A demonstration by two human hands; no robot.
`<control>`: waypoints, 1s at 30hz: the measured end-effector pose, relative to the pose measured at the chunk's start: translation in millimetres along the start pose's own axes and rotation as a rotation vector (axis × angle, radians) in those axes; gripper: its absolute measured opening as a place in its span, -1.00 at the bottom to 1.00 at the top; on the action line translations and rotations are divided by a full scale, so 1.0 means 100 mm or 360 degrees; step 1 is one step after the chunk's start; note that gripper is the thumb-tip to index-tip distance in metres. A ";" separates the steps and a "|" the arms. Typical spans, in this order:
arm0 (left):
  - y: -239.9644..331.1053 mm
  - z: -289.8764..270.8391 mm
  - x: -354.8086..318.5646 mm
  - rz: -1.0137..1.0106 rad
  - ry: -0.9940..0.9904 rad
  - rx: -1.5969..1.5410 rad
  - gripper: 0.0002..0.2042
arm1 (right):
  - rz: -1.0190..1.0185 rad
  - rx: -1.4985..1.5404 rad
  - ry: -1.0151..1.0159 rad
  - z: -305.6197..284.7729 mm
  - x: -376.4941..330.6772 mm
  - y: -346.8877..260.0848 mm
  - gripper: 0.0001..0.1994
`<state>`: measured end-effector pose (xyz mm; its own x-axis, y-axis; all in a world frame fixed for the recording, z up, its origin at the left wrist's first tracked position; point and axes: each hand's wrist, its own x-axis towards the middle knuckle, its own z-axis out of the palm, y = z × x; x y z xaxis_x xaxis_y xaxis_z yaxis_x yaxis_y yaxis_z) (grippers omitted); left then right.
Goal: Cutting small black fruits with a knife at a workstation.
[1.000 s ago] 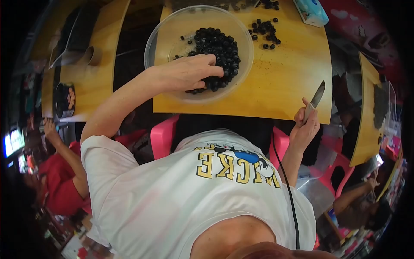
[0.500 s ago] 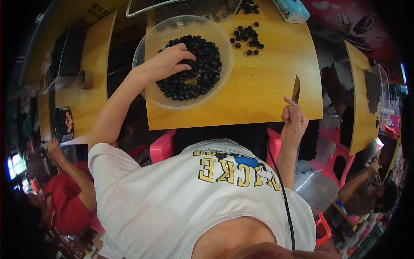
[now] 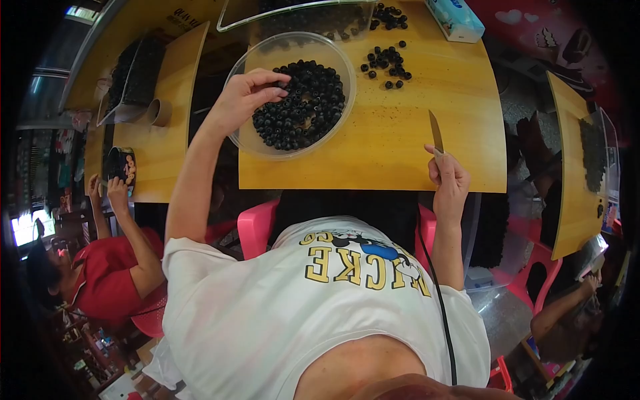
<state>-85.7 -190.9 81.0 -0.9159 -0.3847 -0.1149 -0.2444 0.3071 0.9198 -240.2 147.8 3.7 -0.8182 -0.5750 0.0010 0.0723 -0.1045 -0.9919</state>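
Observation:
My left hand [image 3: 245,99] reaches into a clear round bowl [image 3: 248,140] full of small dark round fruits [image 3: 300,107], its fingers curled at the pile's left edge; whether it holds a fruit I cannot tell. My right hand [image 3: 449,179] grips a small knife [image 3: 435,132] by the handle, blade pointing away over the yellow wooden table [image 3: 393,153]. A loose cluster of the dark fruits [image 3: 387,63] lies on the table beyond the knife.
A clear tray [image 3: 293,17] of more dark fruits stands behind the bowl, a blue-white packet [image 3: 455,19] at the far right. A person in red [image 3: 100,267] works at the left table [image 3: 167,113]. Pink chairs [image 3: 257,227] sit below me. Another table [image 3: 567,167] is on the right.
My left hand has drawn back from the middle of the fruit pile to its left edge. My right hand with the knife has lifted onto the table's near edge.

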 end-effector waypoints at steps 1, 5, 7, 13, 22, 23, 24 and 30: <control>0.14 0.11 -0.07 0.0011 0.0040 -0.0208 -0.78 | -0.0001 0.0010 0.0004 0.00 -0.02 0.01 -0.69; 0.31 0.60 -0.42 0.0119 0.0031 -0.1201 -0.74 | 0.0028 0.0064 -0.0100 0.04 -0.10 -0.04 -0.65; 0.29 0.91 -0.54 0.0104 -0.0012 -0.1562 -0.75 | 0.0032 0.0079 -0.0152 0.07 -0.15 -0.06 -0.63; 0.17 1.60 -0.74 -0.0231 -0.0125 -0.2551 -0.88 | 0.0136 0.0508 -0.0301 0.08 -0.40 -0.04 -0.62; 0.09 1.99 -1.02 -0.0451 -0.0230 -0.2543 -0.86 | -0.0360 0.0065 -0.0256 0.05 -0.72 -0.12 -0.75; 0.07 2.01 -1.04 -0.0456 -0.0240 -0.2538 -0.86 | -0.0452 -0.0154 -0.0266 0.05 -0.75 -0.16 -0.76; 0.05 2.03 -1.05 -0.0469 -0.0259 -0.2571 -0.85 | -0.0540 -0.0377 -0.0278 0.05 -0.77 -0.19 -0.77; 0.06 2.09 -1.14 -0.0465 -0.0046 -0.2537 -0.85 | -0.1155 -0.0890 -0.0354 0.15 -0.79 -0.15 -0.70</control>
<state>-49.0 36.4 21.2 -0.9097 -0.2439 -0.3361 0.1425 -0.9435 0.2991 -167.9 182.5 20.8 -0.4238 -0.6700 0.6095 -0.7437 -0.1267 -0.6564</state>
